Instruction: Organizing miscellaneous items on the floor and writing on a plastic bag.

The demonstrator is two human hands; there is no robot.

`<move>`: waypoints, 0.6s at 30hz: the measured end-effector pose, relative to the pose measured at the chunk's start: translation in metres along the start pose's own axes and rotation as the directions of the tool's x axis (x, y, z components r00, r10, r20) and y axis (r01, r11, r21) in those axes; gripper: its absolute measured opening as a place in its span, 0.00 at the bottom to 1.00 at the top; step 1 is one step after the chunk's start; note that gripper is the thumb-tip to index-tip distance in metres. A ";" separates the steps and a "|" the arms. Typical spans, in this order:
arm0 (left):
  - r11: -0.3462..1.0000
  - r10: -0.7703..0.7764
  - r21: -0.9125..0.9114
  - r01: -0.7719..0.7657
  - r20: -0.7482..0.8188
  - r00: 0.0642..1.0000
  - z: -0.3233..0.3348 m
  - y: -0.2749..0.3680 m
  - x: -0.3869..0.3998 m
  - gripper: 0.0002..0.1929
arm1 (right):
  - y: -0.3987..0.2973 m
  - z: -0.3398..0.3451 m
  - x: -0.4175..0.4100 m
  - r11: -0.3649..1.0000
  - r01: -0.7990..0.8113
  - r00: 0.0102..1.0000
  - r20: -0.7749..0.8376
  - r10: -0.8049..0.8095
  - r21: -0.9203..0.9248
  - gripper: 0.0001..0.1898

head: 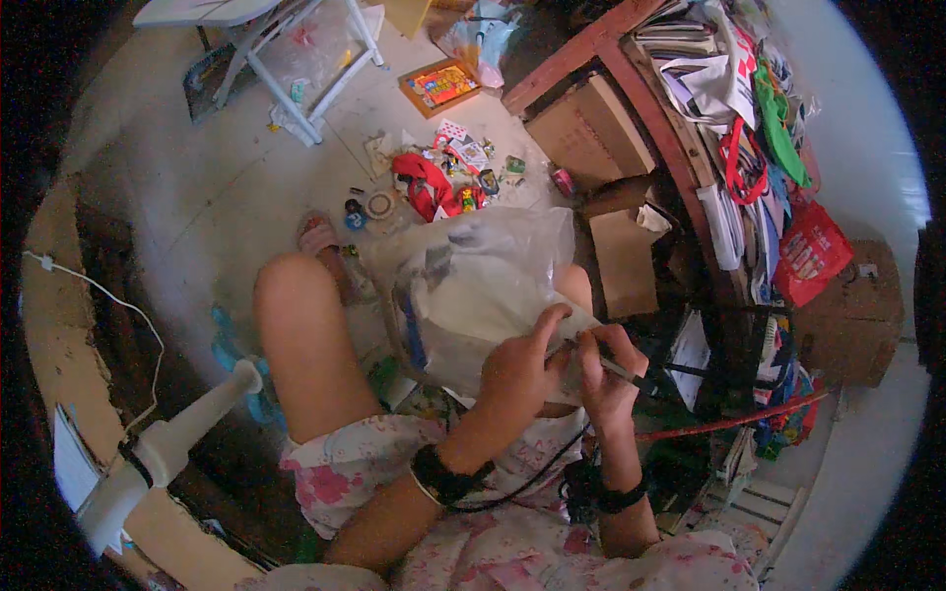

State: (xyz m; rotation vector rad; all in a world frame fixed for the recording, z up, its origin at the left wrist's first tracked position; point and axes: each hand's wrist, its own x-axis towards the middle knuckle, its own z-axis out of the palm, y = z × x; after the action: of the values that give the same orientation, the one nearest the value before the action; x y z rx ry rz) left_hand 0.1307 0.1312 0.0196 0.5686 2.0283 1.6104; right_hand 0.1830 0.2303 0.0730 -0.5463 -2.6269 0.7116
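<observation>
A translucent white plastic bag (473,310) rests on the lap between the knees, with pale and blue contents showing faintly through it. My left hand (517,366) grips the gathered right side of the bag, thumb raised against the plastic. Close beside it, my right hand (612,369) pinches a slim pen-like stick (619,369) with a dark end pointing down to the right. The fingers of both hands nearly meet at the bag's edge. What lies under the left fingers is hidden.
Playing cards (469,153), a red cloth (425,185) and wrappers litter the floor ahead. A framed picture (440,86) lies farther off. Cardboard boxes (591,137) and a crammed shelf (687,170) stand at right. A white pipe-like stand (185,436) rises at left.
</observation>
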 end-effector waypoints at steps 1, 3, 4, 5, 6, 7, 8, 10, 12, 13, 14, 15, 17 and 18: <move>1.000 -0.019 -0.016 0.019 0.015 1.000 -0.002 0.000 -0.001 0.24 | -0.001 0.000 -0.001 1.000 -0.016 1.000 -0.002 0.016 0.009 0.04; 0.997 -0.052 -0.048 0.054 0.049 0.997 -0.006 0.000 0.000 0.24 | -0.002 -0.001 -0.004 0.999 -0.049 0.999 -0.010 0.049 0.024 0.04; 0.998 -0.017 -0.067 0.018 0.028 0.999 -0.006 -0.001 0.000 0.23 | -0.002 0.000 -0.004 1.000 -0.010 1.000 -0.016 0.010 0.026 0.04; 0.996 0.017 -0.085 -0.017 0.006 1.000 -0.005 -0.002 0.000 0.23 | -0.003 0.001 -0.005 0.999 0.029 0.999 -0.022 -0.028 0.028 0.04; 0.994 0.050 -0.101 -0.052 -0.016 0.999 -0.005 -0.004 0.000 0.23 | -0.002 0.002 -0.006 0.997 0.067 0.997 -0.028 -0.067 0.031 0.04; 0.992 0.040 -0.122 -0.040 -0.004 0.999 -0.005 -0.004 0.000 0.23 | -0.002 0.002 -0.006 0.998 0.060 0.998 -0.017 -0.060 0.025 0.04; 0.989 0.030 -0.143 -0.029 0.008 1.000 -0.007 -0.003 0.000 0.23 | -0.001 0.003 -0.007 0.998 0.054 0.999 -0.008 -0.054 0.020 0.04; 0.985 0.017 -0.172 -0.012 0.029 0.999 -0.009 -0.002 0.000 0.23 | -0.001 0.002 -0.007 0.999 0.044 0.999 0.007 -0.044 0.008 0.04; 0.982 0.008 -0.189 0.000 0.043 0.999 -0.010 -0.002 0.000 0.23 | -0.002 0.001 -0.007 0.999 0.039 0.999 0.020 -0.039 -0.004 0.04; 0.981 0.011 -0.193 -0.003 0.040 0.999 -0.010 -0.002 0.000 0.23 | -0.002 0.002 -0.007 0.999 0.042 0.999 0.009 -0.042 -0.002 0.04; 0.980 0.014 -0.197 -0.006 0.037 0.999 -0.010 -0.002 0.000 0.23 | -0.003 0.003 -0.006 0.999 0.045 0.999 -0.002 -0.045 0.001 0.04; 0.979 0.016 -0.201 -0.009 0.034 0.999 -0.010 -0.003 0.000 0.23 | -0.003 0.004 -0.006 0.999 0.049 0.999 -0.013 -0.049 0.004 0.05; 0.978 0.048 -0.205 -0.046 0.005 0.999 -0.007 -0.006 0.000 0.23 | -0.002 0.001 -0.006 0.999 0.041 0.999 0.031 -0.041 -0.022 0.05; 0.976 0.064 -0.206 -0.065 -0.010 0.998 -0.007 -0.007 0.000 0.24 | -0.002 0.000 -0.006 0.999 0.038 0.998 0.053 -0.036 -0.035 0.05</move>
State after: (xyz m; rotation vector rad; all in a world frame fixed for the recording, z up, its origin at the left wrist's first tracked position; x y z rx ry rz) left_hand 0.1260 0.1245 0.0144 0.5591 1.8320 1.8341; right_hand 0.1871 0.2259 0.0727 -0.4944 -2.6956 0.6770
